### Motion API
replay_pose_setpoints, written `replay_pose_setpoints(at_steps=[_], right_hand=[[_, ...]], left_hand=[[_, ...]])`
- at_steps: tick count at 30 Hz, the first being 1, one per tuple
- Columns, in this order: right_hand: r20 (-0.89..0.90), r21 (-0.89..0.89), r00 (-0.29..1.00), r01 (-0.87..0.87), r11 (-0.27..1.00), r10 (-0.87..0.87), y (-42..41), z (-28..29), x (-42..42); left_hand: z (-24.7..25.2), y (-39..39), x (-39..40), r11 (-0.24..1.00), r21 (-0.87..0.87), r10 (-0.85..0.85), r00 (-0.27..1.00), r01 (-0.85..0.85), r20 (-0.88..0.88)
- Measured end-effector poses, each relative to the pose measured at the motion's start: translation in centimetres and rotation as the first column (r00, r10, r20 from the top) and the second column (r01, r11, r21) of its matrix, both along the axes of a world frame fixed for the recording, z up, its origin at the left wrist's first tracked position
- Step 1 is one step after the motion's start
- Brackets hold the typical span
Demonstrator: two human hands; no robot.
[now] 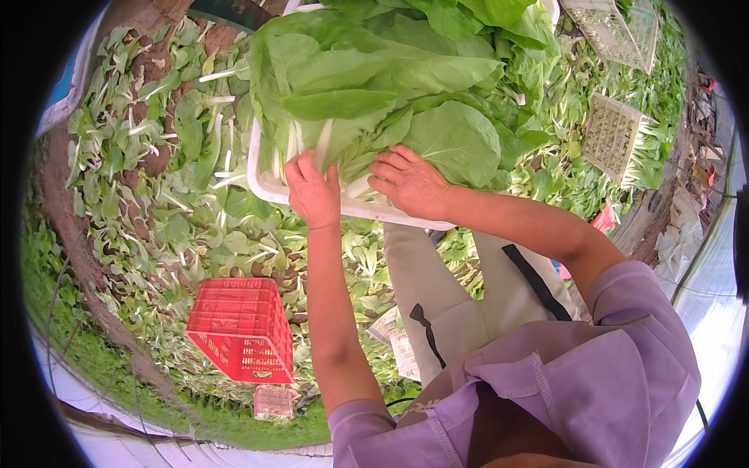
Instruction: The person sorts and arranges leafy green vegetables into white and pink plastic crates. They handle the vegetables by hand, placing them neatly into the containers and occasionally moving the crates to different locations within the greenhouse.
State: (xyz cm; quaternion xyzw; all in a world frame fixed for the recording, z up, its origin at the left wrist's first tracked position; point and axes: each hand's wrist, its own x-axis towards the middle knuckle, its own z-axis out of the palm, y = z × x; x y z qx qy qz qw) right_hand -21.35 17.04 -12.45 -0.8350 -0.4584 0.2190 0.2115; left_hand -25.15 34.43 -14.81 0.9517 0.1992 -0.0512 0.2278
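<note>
A white plastic crate (273, 191) is heaped with leafy greens (351, 64), broad green leaves on pale stalks. My left hand (313, 188) reaches over the crate's near rim, its fingertips among the white stalks (296, 139). To its right, my right hand (411, 182) lies palm down on the stalks, with fingers bent beside a large round leaf (459, 140). Both wrists are close to the near rim. Whether either hand grips any stalks is hidden beneath the fingers and leaves.
Cut leaves and stalks (175, 228) litter the soil. A red plastic crate (234, 322) lies on its side at lower left, with a smaller pink crate (273, 402) beyond it. Pale crates (614, 134) stand at right, one with greens. Plastic sheeting (711, 263) borders the right side.
</note>
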Motion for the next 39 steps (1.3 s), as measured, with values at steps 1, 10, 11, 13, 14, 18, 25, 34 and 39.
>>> replay_pose_setpoints(at_steps=[1,10,11,13,14,18,25,34,39], right_hand=[[0.008,-0.005,1.000,0.002,1.000,-0.002,-0.1,0.0,0.0],[-0.001,0.072,0.998,0.056,0.996,-0.056,-0.1,-0.2,-0.2],[-0.001,0.067,0.999,0.052,0.996,-0.052,0.0,-0.1,-0.2],[0.002,0.055,0.999,0.045,0.997,-0.045,0.1,0.1,-0.1],[-0.002,0.051,0.999,0.043,0.998,-0.043,0.2,0.0,-0.1],[-0.026,0.045,0.998,0.052,0.998,-0.051,0.5,0.4,0.2],[-0.242,-0.338,0.970,-0.108,0.935,0.024,6.3,2.3,2.8],[-0.204,-0.366,0.968,0.064,0.928,-0.147,5.6,0.3,1.2],[-0.178,-0.361,0.975,0.065,0.930,-0.137,4.9,0.6,1.2]], left_hand=[[0.1,0.2,-0.1,1.000,0.014,-0.010,1.000,0.009,0.023],[-1.0,0.6,-1.9,0.988,0.148,0.043,0.999,-0.045,0.017],[-1.1,0.7,-2.3,0.989,0.131,0.060,0.998,-0.063,0.027],[-1.1,1.1,-3.1,0.990,0.095,0.095,0.994,-0.099,0.049],[-1.1,1.3,-3.6,0.993,0.026,0.117,0.991,-0.119,0.070],[2.6,0.1,-3.1,0.692,-0.543,0.538,0.841,-0.475,-0.051],[0.7,0.7,-6.1,0.540,-0.809,0.581,0.798,-0.232,0.159],[-1.9,4.4,-9.9,-0.392,-0.911,0.917,-0.029,0.125,-0.398],[0.7,6.2,-8.5,-0.625,-0.772,0.774,-0.226,-0.118,-0.592]])
